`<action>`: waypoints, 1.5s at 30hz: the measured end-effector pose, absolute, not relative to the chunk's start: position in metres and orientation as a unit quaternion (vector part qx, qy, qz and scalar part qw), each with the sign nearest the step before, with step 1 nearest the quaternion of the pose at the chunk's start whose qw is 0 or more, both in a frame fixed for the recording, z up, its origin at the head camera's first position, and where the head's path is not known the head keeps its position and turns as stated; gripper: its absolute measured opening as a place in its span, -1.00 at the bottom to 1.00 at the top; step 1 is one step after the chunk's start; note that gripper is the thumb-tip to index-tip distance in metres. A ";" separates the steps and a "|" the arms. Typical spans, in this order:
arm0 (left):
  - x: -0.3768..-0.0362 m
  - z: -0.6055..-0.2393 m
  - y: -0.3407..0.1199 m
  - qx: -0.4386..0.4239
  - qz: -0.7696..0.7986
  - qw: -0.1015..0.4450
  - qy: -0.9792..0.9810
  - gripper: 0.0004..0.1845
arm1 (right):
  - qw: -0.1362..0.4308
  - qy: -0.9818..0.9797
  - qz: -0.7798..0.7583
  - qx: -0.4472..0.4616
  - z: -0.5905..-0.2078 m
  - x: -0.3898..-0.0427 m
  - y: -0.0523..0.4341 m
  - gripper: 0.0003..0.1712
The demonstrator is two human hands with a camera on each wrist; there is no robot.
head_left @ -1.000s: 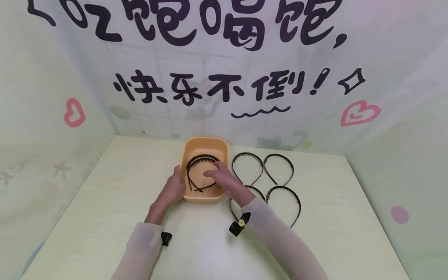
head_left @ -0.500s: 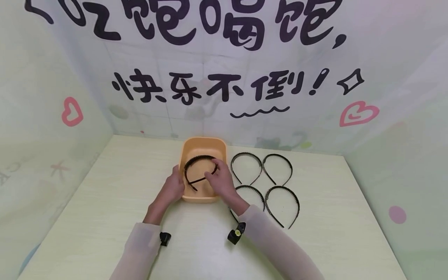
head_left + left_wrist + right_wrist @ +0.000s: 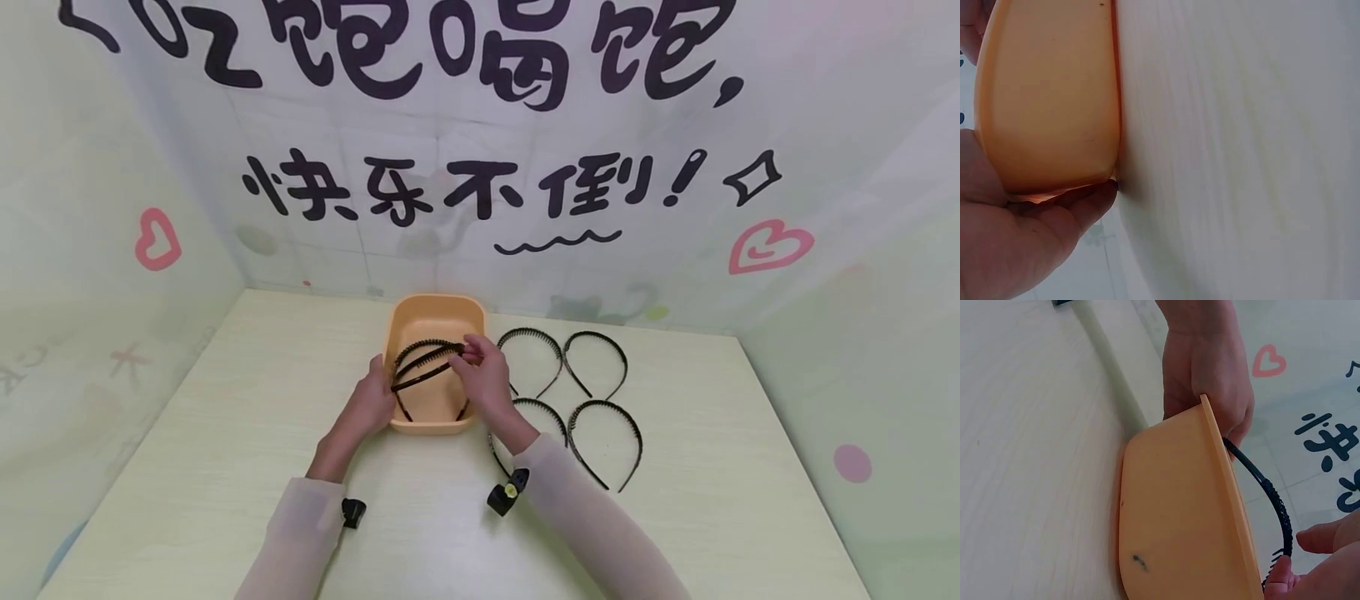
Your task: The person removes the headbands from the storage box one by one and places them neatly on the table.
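Grip, right hand (image 3: 486,385): fingertips pinched a black toothed headband (image 3: 423,360) at its 3 o'clock end, holding it across the mouth of the orange basin (image 3: 435,312).
Grip, left hand (image 3: 372,402): curled round the basin's rim at 9 o'clock, steadying it; palm pressed to the outer wall.
Headband position: partly inside the basin, one end lifted toward the right rim; a second dark band seemed to lie under it, hard to separate.
Basin position: on the pale table (image 3: 225,433), at about 12 o'clock from the person.
Progress (judgement): one or two bands in the basin; four headbands (image 3: 566,392) lay on the table at 3 o'clock of it, in two rows, untouched.
Head view only: the four loose bands, the lettered backdrop (image 3: 480,125), both sleeves.
Left wrist view only: left palm (image 3: 1016,244) flat against the basin's wall (image 3: 1047,100); no band visible.
Right wrist view only: the band's teeth (image 3: 1272,500) rising over the rim beside the right fingertips (image 3: 1322,540).
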State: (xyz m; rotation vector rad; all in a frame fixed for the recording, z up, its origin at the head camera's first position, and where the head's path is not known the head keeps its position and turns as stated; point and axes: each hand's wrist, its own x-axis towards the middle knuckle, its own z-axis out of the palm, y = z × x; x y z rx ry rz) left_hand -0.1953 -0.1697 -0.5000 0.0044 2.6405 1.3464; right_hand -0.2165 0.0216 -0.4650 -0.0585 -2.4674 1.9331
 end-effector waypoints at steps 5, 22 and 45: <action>-0.195 -0.500 -0.171 -0.003 0.452 0.088 0.887 -0.38 | -0.050 -0.796 0.602 -0.021 -0.458 -0.221 0.026 -0.38; -0.197 -0.501 -0.170 0.008 0.442 0.076 0.894 -0.42 | -0.120 -0.859 0.494 0.066 -0.458 -0.214 0.020 -0.57; -0.197 -0.501 -0.170 0.004 0.437 0.083 0.896 -0.38 | -0.093 -0.738 0.667 -0.041 -0.460 -0.215 0.013 -0.29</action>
